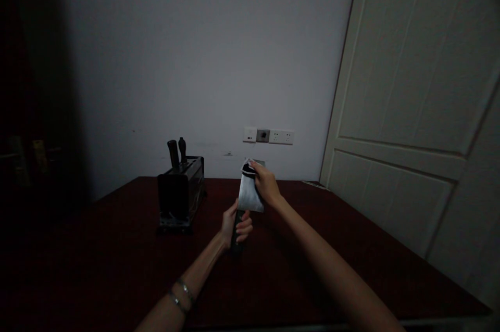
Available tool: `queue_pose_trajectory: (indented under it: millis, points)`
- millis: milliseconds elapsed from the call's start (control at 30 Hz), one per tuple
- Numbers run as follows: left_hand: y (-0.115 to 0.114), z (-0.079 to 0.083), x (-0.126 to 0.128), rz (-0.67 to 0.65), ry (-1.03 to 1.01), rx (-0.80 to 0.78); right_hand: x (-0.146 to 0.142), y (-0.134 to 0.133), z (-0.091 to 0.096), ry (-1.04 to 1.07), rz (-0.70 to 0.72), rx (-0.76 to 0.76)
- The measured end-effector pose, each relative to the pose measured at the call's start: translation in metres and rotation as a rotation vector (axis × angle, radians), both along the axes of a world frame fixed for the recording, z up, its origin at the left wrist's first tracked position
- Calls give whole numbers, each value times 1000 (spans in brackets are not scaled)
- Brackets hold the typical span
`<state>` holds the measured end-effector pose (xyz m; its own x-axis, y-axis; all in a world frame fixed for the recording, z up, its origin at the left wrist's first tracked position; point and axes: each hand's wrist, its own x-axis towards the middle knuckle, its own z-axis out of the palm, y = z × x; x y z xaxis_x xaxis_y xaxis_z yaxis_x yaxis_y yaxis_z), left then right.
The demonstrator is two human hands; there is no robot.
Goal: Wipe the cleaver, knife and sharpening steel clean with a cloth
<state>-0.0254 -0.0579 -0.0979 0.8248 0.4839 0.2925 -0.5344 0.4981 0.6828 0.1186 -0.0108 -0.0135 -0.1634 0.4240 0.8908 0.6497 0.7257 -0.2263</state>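
Observation:
A cleaver (250, 194) with a broad metal blade is held up over the dark red table, blade pointing away from me. My left hand (235, 224) is wrapped round its black handle. Near the far end of the blade, my right hand (265, 181) presses a black and white cloth (249, 167) against the metal, fingers closed on it. Part of the cloth is hidden behind the fingers. To the left stands a knife block (180, 191) with two black handles sticking up from its top.
The dark red table (312, 249) reaches back to a pale wall. Sockets and a switch plate (269, 136) are set in the wall behind my hands. A pale panelled door (394, 165) stands along the right side. The left edge of the view is very dark.

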Motion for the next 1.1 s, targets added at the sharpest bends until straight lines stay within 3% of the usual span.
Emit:
queue_pose_trajectory:
  millis: [100,333,533,767,967,1100]
  points:
    - [-1,-1,1,-14,16,-9,7,7,7,46,-55,0]
    - [-1,-1,0,2,21,-19,4,-5,-11,-39,15,-8]
    - [1,-2,1,-23,22,-11,17,8,7,3,-74,-6]
    - [0,-1,1,-15,8,-10,14,-4,-11,-57,2,-3]
    - [-1,1,1,-17,8,-3,22,7,1,-35,-74,-11]
    - [-2,2,0,-2,6,-8,10,0,-8,1,-62,-3]
